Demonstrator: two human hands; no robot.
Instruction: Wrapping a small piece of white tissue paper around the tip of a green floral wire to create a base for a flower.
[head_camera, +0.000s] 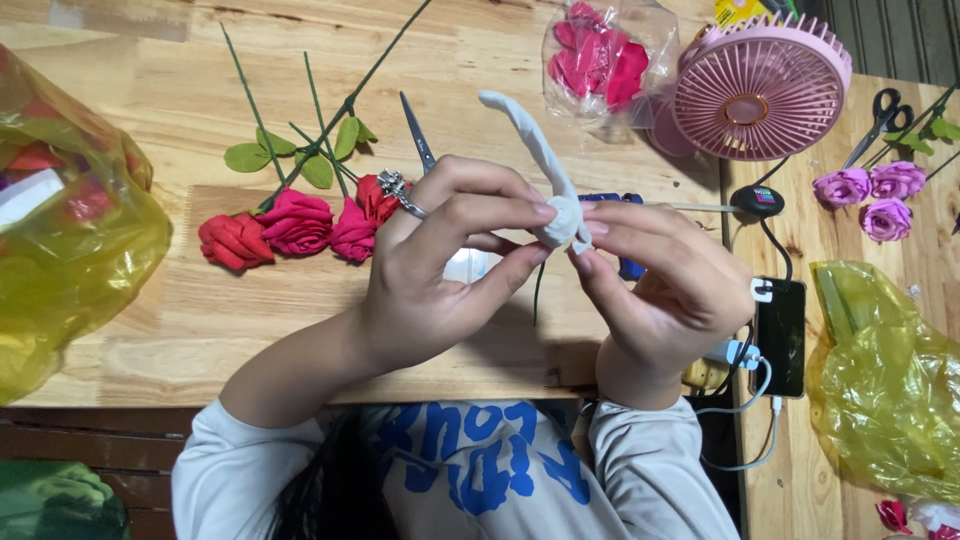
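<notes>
My left hand (440, 270), with a ring on one finger, and my right hand (660, 285) meet above the wooden table (160, 120). Together they pinch a rolled white fabric bud (562, 222), whose loose white strip (525, 125) rises up and to the left. A thin dark stem hangs below the bud between my hands. Three finished red and pink fabric roses (295, 225) with green stems and leaves lie on the table just left of my left hand. A pair of scissors (417, 130) lies behind my fingers.
A pink desk fan (760, 90) and a clear bag of pink petals (600, 55) stand at the back right. Purple roses (870, 190), black scissors (880, 115), a phone on a cable (780, 335) and yellow plastic bags (885, 390) (70, 220) flank me.
</notes>
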